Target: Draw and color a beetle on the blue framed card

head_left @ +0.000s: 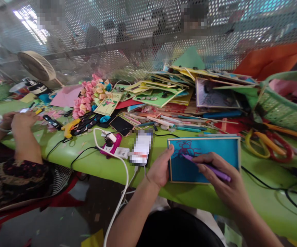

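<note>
A blue card [220, 151] with a pale stick frame lies at the near edge of the green table. My left hand [161, 166] grips its left side, thumb over the frame. In my right hand [222, 171] is a purple marker pen [219, 172], its tip touching the card's upper left. Dark reddish lines there form a small drawing [186, 149] of a rounded figure with thin strokes to both sides. Just left of the card a phone [141, 148] with a lit screen lies plugged into a cable.
A purple power strip [111, 144] with a white cable is left of the phone. Behind lie loose pens [169, 121] and stacked framed cards [161, 97]. Scissors [269, 144] and a green basket [287, 99] stand right. At far left are another person's hands [22, 120].
</note>
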### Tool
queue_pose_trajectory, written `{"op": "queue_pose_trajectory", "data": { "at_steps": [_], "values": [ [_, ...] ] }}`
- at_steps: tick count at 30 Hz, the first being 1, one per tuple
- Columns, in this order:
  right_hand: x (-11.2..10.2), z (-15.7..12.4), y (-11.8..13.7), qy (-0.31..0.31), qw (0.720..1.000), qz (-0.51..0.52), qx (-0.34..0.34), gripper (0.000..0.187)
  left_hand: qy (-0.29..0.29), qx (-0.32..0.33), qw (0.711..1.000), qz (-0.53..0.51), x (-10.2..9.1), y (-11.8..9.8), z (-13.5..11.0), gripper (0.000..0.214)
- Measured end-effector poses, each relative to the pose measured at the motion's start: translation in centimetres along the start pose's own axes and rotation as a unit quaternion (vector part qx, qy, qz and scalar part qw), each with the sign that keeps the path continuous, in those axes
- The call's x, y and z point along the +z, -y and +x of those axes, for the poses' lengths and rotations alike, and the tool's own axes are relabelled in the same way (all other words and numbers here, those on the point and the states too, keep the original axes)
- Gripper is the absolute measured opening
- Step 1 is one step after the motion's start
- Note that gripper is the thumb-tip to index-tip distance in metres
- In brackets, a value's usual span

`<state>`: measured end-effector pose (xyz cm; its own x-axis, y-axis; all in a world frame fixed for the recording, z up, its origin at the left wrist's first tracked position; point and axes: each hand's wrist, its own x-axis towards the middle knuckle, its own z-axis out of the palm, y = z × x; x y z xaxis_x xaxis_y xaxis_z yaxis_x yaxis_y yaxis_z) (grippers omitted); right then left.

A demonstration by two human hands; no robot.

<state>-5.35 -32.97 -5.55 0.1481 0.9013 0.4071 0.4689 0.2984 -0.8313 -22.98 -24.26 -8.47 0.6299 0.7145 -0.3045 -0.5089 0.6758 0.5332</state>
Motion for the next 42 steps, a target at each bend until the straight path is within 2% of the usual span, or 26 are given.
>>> {"op": "queue_pose_trajectory", "data": {
  "at_steps": [9, 16, 42],
  "values": [
    [-0.04, -0.19, 0.23, -0.036, 0.999, -0.011, 0.007, 0.019, -0.011, 0.007, 1.0, 0.0, -0.33, 0.05, -0.02, 0.065],
    [-0.05, -0.19, -0.1, -0.014, 1.0, -0.01, -0.017, 0.012, -0.008, 0.004, 1.0, 0.001, -0.07, 0.05, -0.08, 0.066],
    [-0.21, -0.24, 0.14, -0.046, 0.999, -0.014, -0.006, 0.01, -0.016, 0.009, 1.0, -0.005, -0.61, 0.15, 0.01, 0.066]
  ]
}}
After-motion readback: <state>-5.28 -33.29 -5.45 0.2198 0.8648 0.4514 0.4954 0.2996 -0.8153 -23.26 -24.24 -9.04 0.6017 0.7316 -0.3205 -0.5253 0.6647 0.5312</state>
